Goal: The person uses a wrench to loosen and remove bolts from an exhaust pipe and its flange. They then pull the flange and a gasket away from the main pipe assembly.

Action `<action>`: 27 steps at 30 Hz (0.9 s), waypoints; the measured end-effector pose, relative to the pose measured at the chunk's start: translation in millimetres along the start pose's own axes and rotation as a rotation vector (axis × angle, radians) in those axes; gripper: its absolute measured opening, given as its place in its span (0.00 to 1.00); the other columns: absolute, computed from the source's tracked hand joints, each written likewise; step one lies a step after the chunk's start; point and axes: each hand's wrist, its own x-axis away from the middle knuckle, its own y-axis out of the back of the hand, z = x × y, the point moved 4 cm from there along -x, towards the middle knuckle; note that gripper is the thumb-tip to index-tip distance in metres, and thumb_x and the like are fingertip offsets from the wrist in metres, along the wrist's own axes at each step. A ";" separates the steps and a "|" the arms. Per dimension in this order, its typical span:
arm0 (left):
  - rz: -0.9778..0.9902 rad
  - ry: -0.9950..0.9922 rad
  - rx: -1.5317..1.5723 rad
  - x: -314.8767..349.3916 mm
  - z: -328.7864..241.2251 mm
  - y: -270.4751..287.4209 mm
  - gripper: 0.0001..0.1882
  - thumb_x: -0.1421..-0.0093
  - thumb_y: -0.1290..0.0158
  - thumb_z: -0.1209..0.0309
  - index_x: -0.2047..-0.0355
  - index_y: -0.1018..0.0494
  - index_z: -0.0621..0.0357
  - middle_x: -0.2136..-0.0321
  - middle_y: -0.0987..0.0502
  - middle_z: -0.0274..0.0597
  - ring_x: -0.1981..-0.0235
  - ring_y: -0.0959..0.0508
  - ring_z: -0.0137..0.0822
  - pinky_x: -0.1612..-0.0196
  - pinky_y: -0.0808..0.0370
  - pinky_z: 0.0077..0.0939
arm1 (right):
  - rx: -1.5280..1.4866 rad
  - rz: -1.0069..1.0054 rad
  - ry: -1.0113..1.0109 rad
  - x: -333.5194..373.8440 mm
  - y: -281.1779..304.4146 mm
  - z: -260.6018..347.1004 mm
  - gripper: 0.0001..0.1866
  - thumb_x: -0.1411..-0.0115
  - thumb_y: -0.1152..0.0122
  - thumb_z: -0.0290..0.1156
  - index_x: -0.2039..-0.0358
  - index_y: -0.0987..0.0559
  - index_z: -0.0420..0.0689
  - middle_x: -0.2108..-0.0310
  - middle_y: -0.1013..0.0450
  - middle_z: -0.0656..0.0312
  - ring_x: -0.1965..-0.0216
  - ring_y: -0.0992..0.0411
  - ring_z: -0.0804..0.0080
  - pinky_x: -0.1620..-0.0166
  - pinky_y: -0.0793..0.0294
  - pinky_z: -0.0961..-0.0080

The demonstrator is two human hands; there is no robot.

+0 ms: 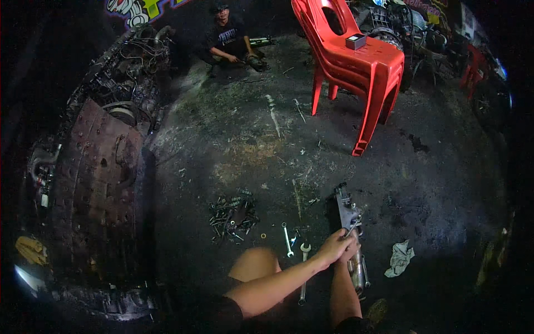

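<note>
A long metal engine part (346,212) lies on the floor before me, with a bracketed far end and a shiny tubular near end (357,274). My left hand (334,248) reaches across to it, its fingers closed on a slim silver tool (352,227) that looks like a wrench. Right beside it, my right hand (351,251) is closed around the middle of the part, its fingers partly hidden. Left of the part lie a combination wrench (287,240) and a longer open-ended wrench (304,273). A small ring (263,236) sits nearby.
A pile of bolts (233,216) is left of the wrenches; a crumpled rag (399,258) lies right. Stacked red chairs (361,64) carry a small box (356,41). Along the left stands a rusty panel (103,167) with engine parts. Another person (228,42) squats at the back.
</note>
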 end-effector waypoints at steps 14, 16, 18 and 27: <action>0.004 0.005 -0.086 -0.1 -1.1 -4.3 0.13 0.41 0.52 0.65 0.60 0.30 0.60 0.68 0.27 0.35 0.67 0.29 0.27 0.61 0.32 0.23 | -0.118 -0.083 -0.026 2.3 26.9 22.7 0.13 0.42 0.56 0.42 0.66 0.29 0.47 0.70 0.30 0.60 0.65 0.31 0.56 0.57 0.43 0.52; -0.022 -0.025 -0.084 0.0 0.3 4.6 0.13 0.42 0.51 0.65 0.61 0.30 0.60 0.69 0.27 0.34 0.67 0.29 0.27 0.61 0.32 0.23 | -0.388 0.043 -0.112 3.5 32.6 42.6 0.13 0.41 0.57 0.42 0.66 0.31 0.47 0.71 0.30 0.59 0.66 0.31 0.55 0.56 0.43 0.53; -0.022 -0.051 -0.073 -1.6 1.5 4.8 0.12 0.42 0.51 0.65 0.61 0.30 0.60 0.69 0.27 0.34 0.67 0.29 0.27 0.61 0.32 0.23 | -0.309 0.046 -0.108 3.0 31.5 38.6 0.12 0.41 0.57 0.41 0.66 0.31 0.47 0.72 0.31 0.60 0.67 0.30 0.56 0.56 0.43 0.53; -0.032 0.053 -0.141 -4.7 6.3 12.6 0.33 0.42 0.49 0.59 0.43 0.42 0.71 0.57 0.27 0.45 0.59 0.27 0.31 0.55 0.31 0.24 | 0.043 -0.129 0.171 4.7 -18.2 0.1 0.12 0.43 0.53 0.39 0.66 0.28 0.46 0.69 0.30 0.58 0.64 0.31 0.56 0.59 0.40 0.53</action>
